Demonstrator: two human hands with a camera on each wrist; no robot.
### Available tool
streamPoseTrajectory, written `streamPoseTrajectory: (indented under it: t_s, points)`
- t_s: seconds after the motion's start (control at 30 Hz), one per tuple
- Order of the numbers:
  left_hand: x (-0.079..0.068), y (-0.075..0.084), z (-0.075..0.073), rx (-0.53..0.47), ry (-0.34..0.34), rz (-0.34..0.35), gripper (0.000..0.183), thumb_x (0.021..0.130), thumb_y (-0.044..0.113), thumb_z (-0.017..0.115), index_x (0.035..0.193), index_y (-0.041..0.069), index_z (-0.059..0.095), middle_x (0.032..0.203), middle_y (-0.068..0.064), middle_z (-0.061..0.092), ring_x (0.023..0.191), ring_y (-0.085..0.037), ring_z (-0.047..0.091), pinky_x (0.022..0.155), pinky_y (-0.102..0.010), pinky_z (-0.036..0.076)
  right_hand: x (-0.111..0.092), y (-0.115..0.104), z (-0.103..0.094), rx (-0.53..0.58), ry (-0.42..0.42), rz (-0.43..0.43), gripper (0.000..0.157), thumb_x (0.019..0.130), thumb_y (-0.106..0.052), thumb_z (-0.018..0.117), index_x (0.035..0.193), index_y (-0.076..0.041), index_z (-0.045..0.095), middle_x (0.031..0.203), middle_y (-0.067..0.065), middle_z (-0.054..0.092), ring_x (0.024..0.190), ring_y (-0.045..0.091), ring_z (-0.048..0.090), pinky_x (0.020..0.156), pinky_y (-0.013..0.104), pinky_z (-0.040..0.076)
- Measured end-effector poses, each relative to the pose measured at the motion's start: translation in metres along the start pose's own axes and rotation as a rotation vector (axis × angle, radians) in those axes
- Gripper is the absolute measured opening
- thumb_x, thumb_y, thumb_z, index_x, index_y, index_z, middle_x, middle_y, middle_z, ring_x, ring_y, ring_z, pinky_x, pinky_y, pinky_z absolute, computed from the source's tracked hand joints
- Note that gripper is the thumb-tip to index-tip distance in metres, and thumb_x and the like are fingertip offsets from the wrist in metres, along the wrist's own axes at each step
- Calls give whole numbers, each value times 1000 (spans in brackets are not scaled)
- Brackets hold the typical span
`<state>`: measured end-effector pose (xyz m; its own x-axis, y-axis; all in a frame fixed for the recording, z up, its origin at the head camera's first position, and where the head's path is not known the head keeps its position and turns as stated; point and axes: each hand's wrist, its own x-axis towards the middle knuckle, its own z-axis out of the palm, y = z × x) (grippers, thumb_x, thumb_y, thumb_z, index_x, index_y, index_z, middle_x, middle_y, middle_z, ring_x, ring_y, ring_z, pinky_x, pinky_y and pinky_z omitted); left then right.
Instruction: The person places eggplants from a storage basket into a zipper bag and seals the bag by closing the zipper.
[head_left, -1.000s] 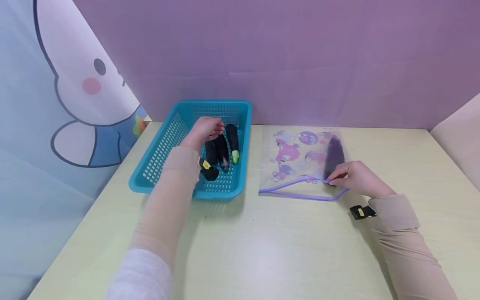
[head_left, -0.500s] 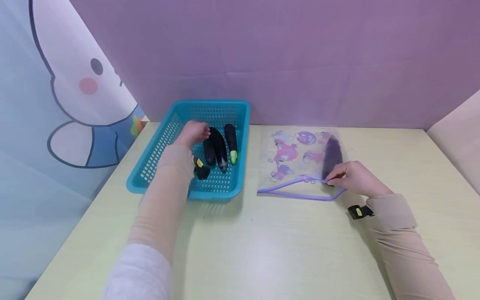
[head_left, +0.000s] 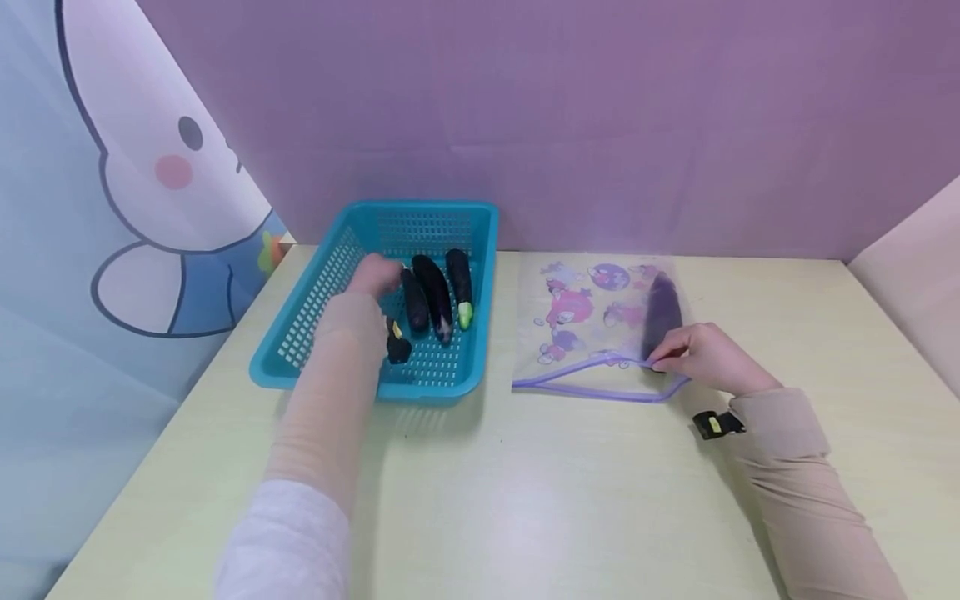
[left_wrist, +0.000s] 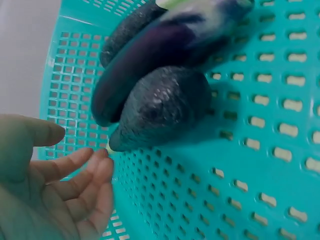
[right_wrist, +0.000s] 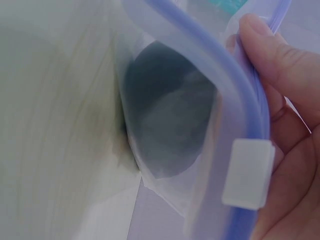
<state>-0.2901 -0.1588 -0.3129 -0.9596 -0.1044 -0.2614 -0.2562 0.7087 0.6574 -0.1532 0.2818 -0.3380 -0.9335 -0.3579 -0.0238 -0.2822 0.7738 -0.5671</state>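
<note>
Head: one basket (head_left: 431, 392), three dark vegetables (head_left: 435, 293) inside; one bag (head_left: 600, 321)

Extends the left arm (head_left: 322, 408) forward, holding the left hand (left_wrist: 57, 190) with loosely bent fingers (left_wrist: 71, 162) and the thumb (left_wrist: 47, 133) set apart. Angles the right arm (head_left: 813, 500) inward, pinching with the right hand (head_left: 705, 356).

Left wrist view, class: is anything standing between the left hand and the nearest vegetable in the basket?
Nothing visible stands between the left hand and the nearest vegetable; the middle vegetable and right vegetable lie on its far side.
</note>
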Motion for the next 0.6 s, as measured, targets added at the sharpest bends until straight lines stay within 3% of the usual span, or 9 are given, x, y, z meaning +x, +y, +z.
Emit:
streamPoseTrajectory:
  t_s: [0.07, 0.13, 0.2, 0.27, 0.33, 0.43, 0.5, 0.6]
  points:
    - [-3, 0, 0, 64, -28, -7, 31, 94, 17, 36, 67, 8, 45, 57, 0, 37, 53, -16, 37, 58, -32, 38, 0, 0, 1, 2, 6, -6, 8, 80, -2, 71, 86, -5, 76, 79, 2, 68, 68, 9, 58, 59, 21, 48]
    - [-6, 0, 0, 96, -79, -30, 30, 98, 22, 37, 85, 1, 53, 72, -8, 50, 66, -21, 51, 69, -35, 46, 0, 0, 1, 2, 11, -16, 8, 80, -1, 71, 85, -5, 76, 79, 2, 68, 68, 7, 57, 59, 20, 48]
    - [-8, 0, 1, 77, -133, -67, 36, 100, 26, 37, 114, -3, 53, 101, -18, 58, 94, -29, 57, 88, -42, 47, 0, 0, 1, -1, 14, -25, 8, 79, -1, 72, 85, -5, 76, 79, 1, 69, 68, 7, 57, 59, 20, 47]
    - [-10, -1, 2, 48, -173, -108, 47, 101, 29, 38, 137, -1, 41, 129, -22, 50, 119, -35, 49, 102, -47, 41, 0, -1, 1, -4, 18, -27, 8, 79, -1, 72, 85, -6, 76, 79, 1, 69, 68, 7, 57, 59, 20, 47]
    - [-10, -1, 3, 30, -197, -144, 53, 101, 32, 38, 144, 1, 33, 140, -23, 43, 127, -37, 43, 105, -49, 38, 0, -1, 1, -7, 16, -31, 8, 79, -1, 72, 85, -5, 76, 79, 1, 69, 68, 7, 57, 59, 20, 47]
    - [-10, -1, 5, 29, -204, -185, 58, 100, 38, 40, 146, 4, 30, 140, -24, 43, 128, -37, 43, 105, -49, 38, 0, -1, 1, -9, 12, -28, 8, 79, 0, 72, 85, -5, 75, 79, 2, 69, 67, 7, 57, 58, 20, 47]
    - [-10, -1, 5, -25, -223, -216, 61, 99, 39, 43, 148, 5, 28, 142, -24, 40, 130, -38, 41, 105, -51, 38, 0, -1, 1, -9, 10, -25, 9, 79, 0, 72, 85, -4, 75, 79, 2, 68, 67, 7, 56, 58, 20, 47]
    - [-10, 0, 4, -57, -263, -223, 68, 96, 43, 48, 149, 7, 24, 146, -23, 36, 132, -39, 38, 104, -52, 39, -1, -1, 1, -8, 10, -19, 9, 79, 0, 72, 85, -4, 75, 79, 2, 68, 67, 8, 56, 58, 21, 47]
